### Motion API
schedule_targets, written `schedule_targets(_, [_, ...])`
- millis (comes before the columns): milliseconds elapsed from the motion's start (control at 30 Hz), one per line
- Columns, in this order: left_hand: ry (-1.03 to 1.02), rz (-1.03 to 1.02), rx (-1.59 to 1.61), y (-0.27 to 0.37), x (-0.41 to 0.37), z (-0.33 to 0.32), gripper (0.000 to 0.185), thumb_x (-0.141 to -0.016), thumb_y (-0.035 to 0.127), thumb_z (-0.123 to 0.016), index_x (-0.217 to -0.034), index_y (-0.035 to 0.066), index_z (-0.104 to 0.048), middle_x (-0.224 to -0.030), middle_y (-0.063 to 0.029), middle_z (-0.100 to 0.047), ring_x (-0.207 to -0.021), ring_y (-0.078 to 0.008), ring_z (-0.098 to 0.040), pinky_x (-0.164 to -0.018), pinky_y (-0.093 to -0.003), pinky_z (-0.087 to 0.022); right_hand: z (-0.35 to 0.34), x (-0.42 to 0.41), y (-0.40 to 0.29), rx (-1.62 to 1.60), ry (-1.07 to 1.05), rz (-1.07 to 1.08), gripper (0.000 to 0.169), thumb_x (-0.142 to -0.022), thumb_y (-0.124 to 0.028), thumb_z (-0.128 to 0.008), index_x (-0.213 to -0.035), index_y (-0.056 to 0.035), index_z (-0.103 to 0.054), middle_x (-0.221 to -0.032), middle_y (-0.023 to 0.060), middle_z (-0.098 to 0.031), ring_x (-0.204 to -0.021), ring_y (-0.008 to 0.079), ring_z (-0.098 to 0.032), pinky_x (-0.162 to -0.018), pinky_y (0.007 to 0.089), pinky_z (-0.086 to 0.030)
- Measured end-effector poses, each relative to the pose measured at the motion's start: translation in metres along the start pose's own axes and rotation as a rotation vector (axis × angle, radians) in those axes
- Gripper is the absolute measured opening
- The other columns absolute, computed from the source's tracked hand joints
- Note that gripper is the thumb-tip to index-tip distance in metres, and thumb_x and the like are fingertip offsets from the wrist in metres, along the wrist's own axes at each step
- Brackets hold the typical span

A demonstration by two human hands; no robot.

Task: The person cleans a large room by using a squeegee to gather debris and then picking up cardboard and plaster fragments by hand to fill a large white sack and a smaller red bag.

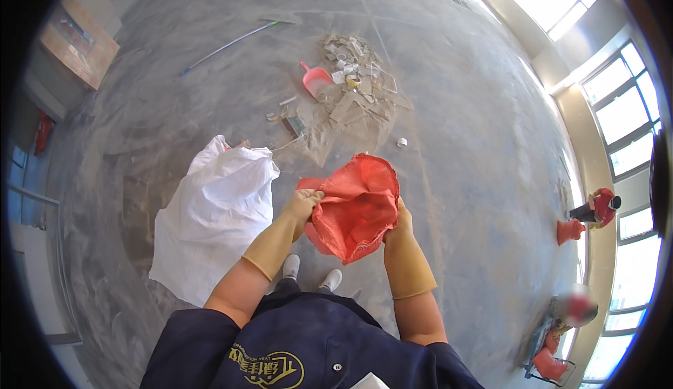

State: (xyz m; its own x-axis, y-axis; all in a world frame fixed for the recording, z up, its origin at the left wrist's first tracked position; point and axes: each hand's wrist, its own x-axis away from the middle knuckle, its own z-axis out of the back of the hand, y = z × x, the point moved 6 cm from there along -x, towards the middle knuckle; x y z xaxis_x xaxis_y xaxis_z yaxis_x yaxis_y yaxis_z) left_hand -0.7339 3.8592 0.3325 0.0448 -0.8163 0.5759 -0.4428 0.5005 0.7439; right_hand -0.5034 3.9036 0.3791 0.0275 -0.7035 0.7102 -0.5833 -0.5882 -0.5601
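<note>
Between my hands hangs a red woven sack [351,215], its mouth spread wide so that the inside shows. My left hand [304,205], in a tan rubber glove, grips the rim on the left. On the opposite side my right hand [400,222], gloved alike, holds the sack's edge, with its fingers mostly hidden behind the fabric. A large white woven sack [221,215] stands on the floor beside my left arm. Past the red sack lies a heap of rubble [363,89] made of broken boards, dust and scraps.
A pink dustpan [317,80] rests against the heap's left side. Farther off lies a long-handled floor squeegee or broom [228,47]. Along the windowed wall on the right, one person [597,207] stands by a red sack [570,231], and another person [575,305] is beside a loaded cart [547,362].
</note>
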Motion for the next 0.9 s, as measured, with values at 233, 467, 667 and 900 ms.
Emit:
schedule_targets(233, [0.101, 0.264, 0.867, -0.063, -0.073, 0.082, 0.027, -0.104, 0.013, -0.043, -0.124, 0.0, -0.058, -0.121, -0.017, -0.067, -0.105, -0.0324, -0.07, -0.091, -0.0519, -0.059, -0.029, 0.041, 0.0, 0.894, -0.46, 0.176, 0.059, -0.091, -0.024, -0.073, -0.141, -0.0029, -0.051, -0.127, 0.0079, -0.063, -0.112, 0.019, -0.062, -0.094, 0.0305, -0.05])
schedule_targets(467, [0.209, 0.27, 1.081, -0.067, -0.09, 0.104, 0.027, -0.106, 0.02, -0.039, -0.122, 0.006, -0.057, -0.123, -0.0117, -0.067, -0.109, -0.0307, -0.068, -0.097, -0.0532, -0.056, 0.141, -0.081, 0.008, 0.323, -0.05, -0.039, 0.026, -0.097, -0.008, -0.058, -0.122, -0.0042, -0.062, -0.097, 0.0071, -0.07, -0.077, 0.0211, -0.069, -0.074, 0.03, -0.059])
schedule_targets(667, [-0.162, 0.254, 0.583, -0.065, -0.058, 0.081, 0.03, -0.107, 0.025, -0.04, -0.121, 0.008, -0.06, -0.121, -0.0104, -0.069, -0.106, -0.0274, -0.069, -0.101, -0.0452, -0.054, 0.15, -0.076, 0.008, -0.668, 0.234, -0.25, 0.029, -0.104, -0.017, -0.041, -0.125, -0.0071, -0.058, -0.125, 0.008, -0.065, -0.114, 0.0261, -0.064, -0.095, 0.043, -0.056])
schedule_targets(900, [-0.642, 0.325, -0.01, -0.026, 0.034, 0.005, 0.05, -0.094, 0.021, -0.07, -0.136, -0.003, -0.057, -0.129, -0.0135, -0.066, -0.113, -0.0227, -0.067, -0.103, -0.0368, -0.052, 0.153, -0.096, -0.046, -0.327, 0.014, -0.071, 0.041, -0.106, -0.026, -0.03, -0.133, -0.0109, -0.057, -0.137, 0.0096, -0.062, -0.122, 0.0278, -0.061, -0.108, 0.0463, -0.048])
